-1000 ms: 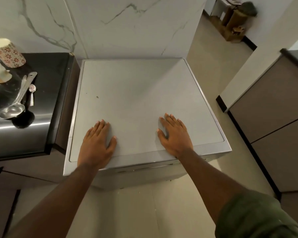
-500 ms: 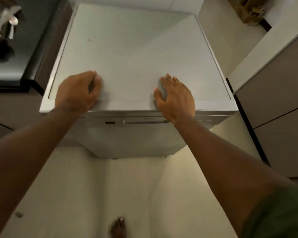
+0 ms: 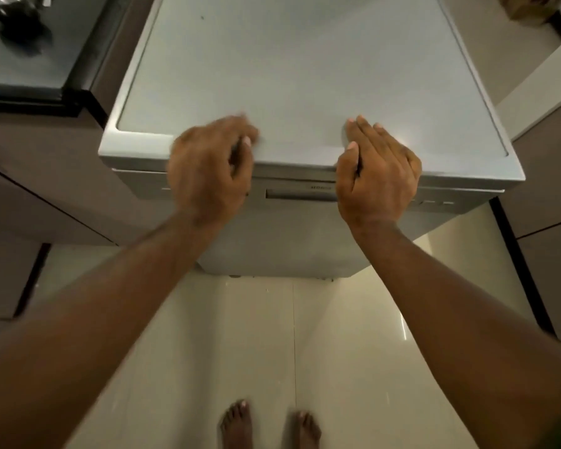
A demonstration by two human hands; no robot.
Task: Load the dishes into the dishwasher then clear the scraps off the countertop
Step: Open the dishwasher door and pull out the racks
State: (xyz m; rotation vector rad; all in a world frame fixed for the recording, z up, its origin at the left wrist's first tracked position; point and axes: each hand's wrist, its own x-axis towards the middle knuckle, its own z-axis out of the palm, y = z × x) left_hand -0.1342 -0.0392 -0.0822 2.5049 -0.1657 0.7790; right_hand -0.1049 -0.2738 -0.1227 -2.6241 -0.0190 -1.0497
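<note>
The dishwasher (image 3: 305, 76) stands shut in front of the person. The left hand (image 3: 208, 170) is curled and blurry, holding nothing. The right hand (image 3: 378, 176) lies loosely open on its front edge. The door looks stiff and heavy, so grab the handle slot (image 3: 300, 194).

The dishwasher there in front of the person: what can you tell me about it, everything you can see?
The dishwasher is a freestanding white box with a flat, pale grey top and a raised rim. Its door looks shut; a recessed handle slot sits under the front edge, with small markings to its right. It stands on pale floor tiles between brown cabinets. The left hand and right hand hang over its front edge, the right one's fingers on top.
</note>
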